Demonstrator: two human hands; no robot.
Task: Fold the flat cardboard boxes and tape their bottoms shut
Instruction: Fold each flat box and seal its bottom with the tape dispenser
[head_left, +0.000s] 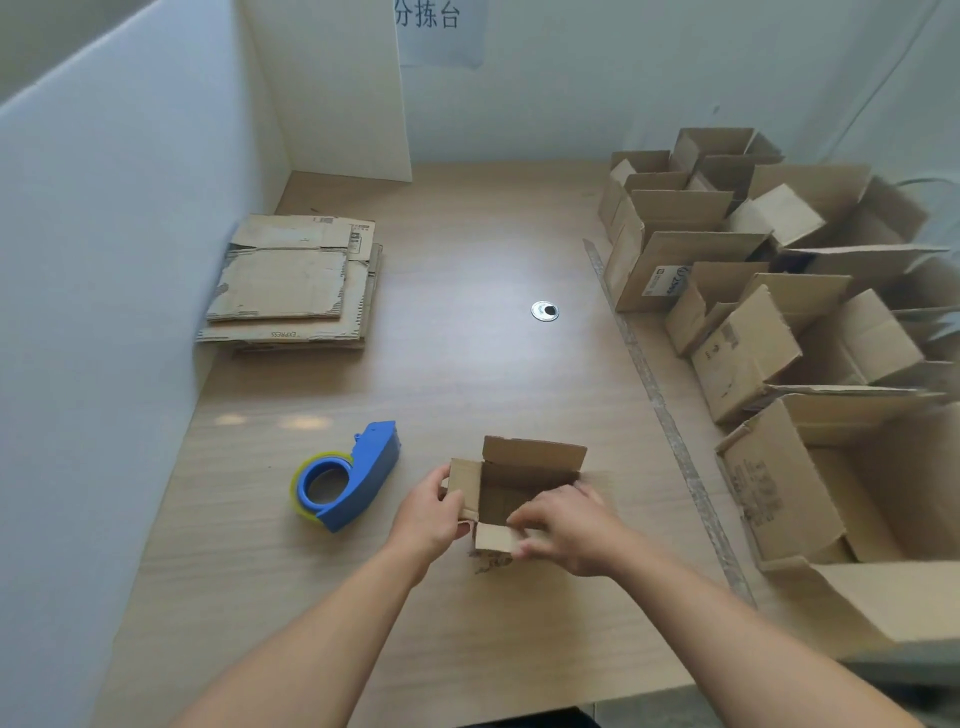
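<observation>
While left hand (431, 514) grips the small box (535, 453) | right hand (571, 530) pinches its near flap | tape dispenser (363, 475) lies nearby

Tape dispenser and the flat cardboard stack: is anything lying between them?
Nothing. The head view shows only bare table between the tape dispenser and the flat stack.

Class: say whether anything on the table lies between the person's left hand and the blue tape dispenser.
Nothing visible does. Only bare table separates the left hand, gripping the small box, from the tape dispenser to its left.
</observation>
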